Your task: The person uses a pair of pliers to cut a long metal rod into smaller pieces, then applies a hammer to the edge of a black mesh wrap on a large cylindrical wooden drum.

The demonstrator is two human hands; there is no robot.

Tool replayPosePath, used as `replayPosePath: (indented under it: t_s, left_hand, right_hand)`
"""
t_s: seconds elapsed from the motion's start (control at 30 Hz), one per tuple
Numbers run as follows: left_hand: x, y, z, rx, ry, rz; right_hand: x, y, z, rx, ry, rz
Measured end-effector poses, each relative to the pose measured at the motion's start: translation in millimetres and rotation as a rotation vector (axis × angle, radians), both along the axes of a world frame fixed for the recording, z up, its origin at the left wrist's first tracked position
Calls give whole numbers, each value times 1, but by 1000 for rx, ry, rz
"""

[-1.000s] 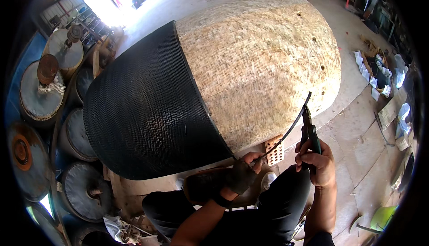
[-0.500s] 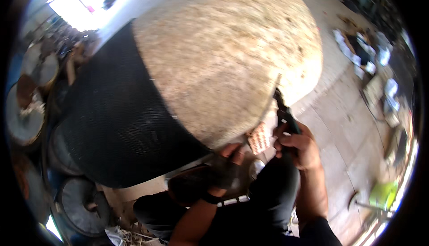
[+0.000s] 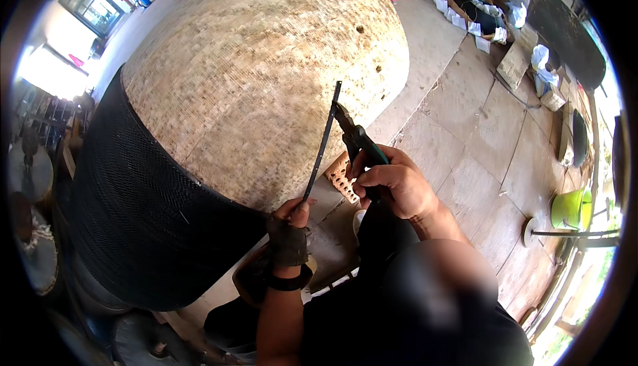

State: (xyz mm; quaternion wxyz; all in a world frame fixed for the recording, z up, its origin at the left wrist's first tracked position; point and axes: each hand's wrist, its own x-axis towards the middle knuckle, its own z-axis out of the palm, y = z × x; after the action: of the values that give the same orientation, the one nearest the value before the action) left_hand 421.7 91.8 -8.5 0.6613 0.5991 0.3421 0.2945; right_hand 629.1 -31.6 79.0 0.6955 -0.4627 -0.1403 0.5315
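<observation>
My left hand, in a dark fingerless glove, pinches the lower end of a thin black strip with small pale marks along it. My right hand is closed round the dark green handles of a pair of pliers. The jaws of the pliers lie at the strip, a little below its upper end; whether they grip it I cannot tell. Both hands are at the near side of a large rounded tan body with a rough, speckled surface. A black ribbed sheet wraps its left end.
A perforated brick stands beneath the pliers. On the tiled floor at right lie a pile of bags and scraps, boards and a green bucket beside a metal rod with a disc. Round dark weights or lids stack at lower left.
The view has shifted, so my hands and the tan body sit further left and the picture is sharper. The strip looks straighter now. Both hands keep their holds.
</observation>
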Motion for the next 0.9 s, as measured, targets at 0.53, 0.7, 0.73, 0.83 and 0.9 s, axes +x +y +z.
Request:
replayPosePath:
  t_s: [0.53, 0.7, 0.73, 0.83, 0.9]
  left_hand:
    - [1, 6, 4, -26, 47, 14]
    - [-1, 11, 0, -25, 70, 1]
    - [-2, 12, 0, -24, 65, -1]
    - [-1, 12, 1, -24, 53, -3]
    - [0, 12, 1, -27, 55, 3]
  right_hand:
    - [5, 2, -16, -34, 2, 19]
    - [4, 2, -16, -42, -30, 15]
    - [4, 2, -14, -46, -24, 17]
    - [4, 2, -13, -45, -20, 16]
    - [3, 2, -12, -43, -20, 14]
